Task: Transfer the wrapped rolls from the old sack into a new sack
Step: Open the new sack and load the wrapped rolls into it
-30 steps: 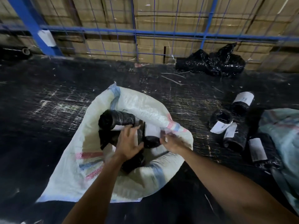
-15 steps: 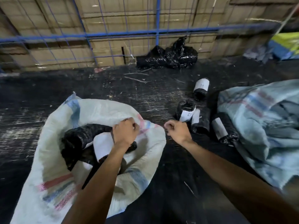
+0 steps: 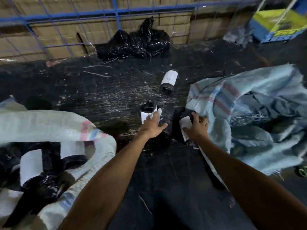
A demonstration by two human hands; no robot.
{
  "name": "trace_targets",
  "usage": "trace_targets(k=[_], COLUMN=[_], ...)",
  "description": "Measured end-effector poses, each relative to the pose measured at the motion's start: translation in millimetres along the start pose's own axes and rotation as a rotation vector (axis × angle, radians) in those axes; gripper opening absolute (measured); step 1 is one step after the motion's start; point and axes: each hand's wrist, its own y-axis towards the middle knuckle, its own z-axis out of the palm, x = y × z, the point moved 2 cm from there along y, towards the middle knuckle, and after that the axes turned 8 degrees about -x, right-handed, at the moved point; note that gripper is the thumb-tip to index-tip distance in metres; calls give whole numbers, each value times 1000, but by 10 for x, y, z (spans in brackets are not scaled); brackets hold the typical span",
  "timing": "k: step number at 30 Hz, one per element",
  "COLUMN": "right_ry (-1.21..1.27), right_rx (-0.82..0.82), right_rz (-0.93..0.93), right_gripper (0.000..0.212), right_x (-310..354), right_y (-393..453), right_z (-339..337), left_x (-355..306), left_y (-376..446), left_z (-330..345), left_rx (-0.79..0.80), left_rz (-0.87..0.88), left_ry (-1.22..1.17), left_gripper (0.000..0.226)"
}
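dark floor (image 3: 103, 97), two sacks (image 3: 49, 127), wrapped rolls (image 3: 168, 82)

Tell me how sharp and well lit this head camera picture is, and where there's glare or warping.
Head view: dim overall, the floor nearly black; motion blur smears the white sack at left and both hands, left hand and right hand; glare glints off the black plastic bundle by the blue fence; wide-angle warping bends that fence's rails.
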Motion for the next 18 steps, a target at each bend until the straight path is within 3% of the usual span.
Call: trace_targets(k=[4, 8, 12, 14, 18], right_ry=[-20, -75, 11, 177, 854], right_rx=[180, 177, 116, 84, 12], right_rz=[-8, -12, 9, 54, 103], right_gripper=[114, 112, 105, 103, 93], right_x=[-158, -159, -196, -176, 129], right_y=[167, 236, 241, 182, -186], right_z=[81, 111, 81, 78, 75], left_x=[-99, -159, -126, 2, 495], left_y=[121, 84, -248, -503, -985], left_z=[421, 497, 252, 20, -406], left_rx=[-7, -111, 82, 143, 175], left_rz=[-134, -177, -203, -184, -227], left_ry=[-92, -209, -548, -583, -907], left_gripper=[116, 118, 109, 104, 103])
